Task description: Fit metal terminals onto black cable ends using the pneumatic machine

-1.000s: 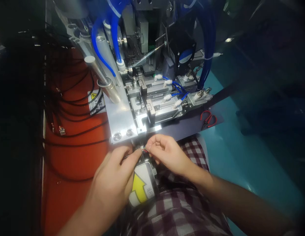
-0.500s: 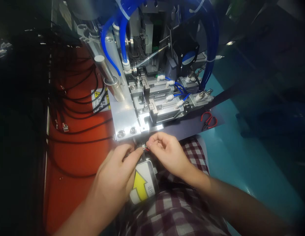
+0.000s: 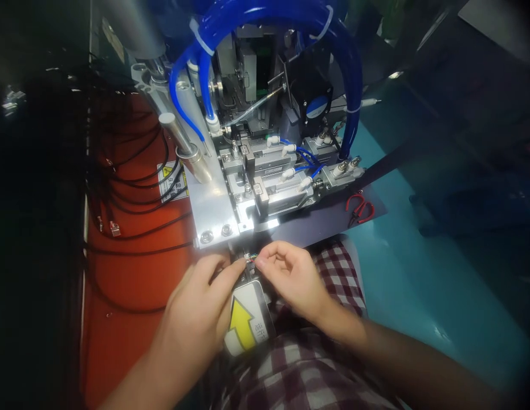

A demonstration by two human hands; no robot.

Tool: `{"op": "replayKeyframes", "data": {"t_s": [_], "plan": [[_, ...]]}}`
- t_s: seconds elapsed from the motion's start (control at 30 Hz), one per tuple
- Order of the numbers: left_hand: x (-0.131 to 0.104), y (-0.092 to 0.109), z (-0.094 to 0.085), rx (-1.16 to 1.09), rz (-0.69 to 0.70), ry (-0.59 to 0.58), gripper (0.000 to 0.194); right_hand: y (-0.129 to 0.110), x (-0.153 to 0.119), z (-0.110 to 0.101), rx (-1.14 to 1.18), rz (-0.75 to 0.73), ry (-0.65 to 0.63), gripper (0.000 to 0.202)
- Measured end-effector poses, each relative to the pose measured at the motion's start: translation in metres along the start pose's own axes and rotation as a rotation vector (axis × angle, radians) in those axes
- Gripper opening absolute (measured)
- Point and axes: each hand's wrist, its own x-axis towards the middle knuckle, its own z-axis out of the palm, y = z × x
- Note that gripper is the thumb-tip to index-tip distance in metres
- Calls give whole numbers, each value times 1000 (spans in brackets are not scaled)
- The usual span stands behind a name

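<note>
While the left hand (image 3: 203, 299) pinches a small whitish connector (image 3: 247, 258), the right hand (image 3: 293, 279) grips thin coloured wires (image 3: 255, 257) just beside it, the two hands close together. Ahead of them stands a metal machine (image 3: 286, 193); red-handled pliers (image 3: 357, 212) lie forward and right of the right hand, and black cables (image 3: 139, 251) spread left of the left hand.

Table (image 3: 119, 347): red top, left edge in view. Black cables (image 3: 137, 251) lie over it in loose loops; a small metal-cased plug (image 3: 115, 229) rests among them. A label (image 3: 168, 191) (yellow warning mark, print not legible) lies flat, partly crossed by cables. To the right, a grey sheet (image 3: 308, 225) bears red-handled pliers (image 3: 356, 217), handles spread, near its outer end.
</note>
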Motion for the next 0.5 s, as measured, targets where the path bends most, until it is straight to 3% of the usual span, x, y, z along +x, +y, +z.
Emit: {"op": "replayKeyframes", "data": {"t_s": [0.5], "plan": [[8, 1, -9, 46, 57, -2, 27, 10, 13, -7, -233, -407, -78, 10]]}}
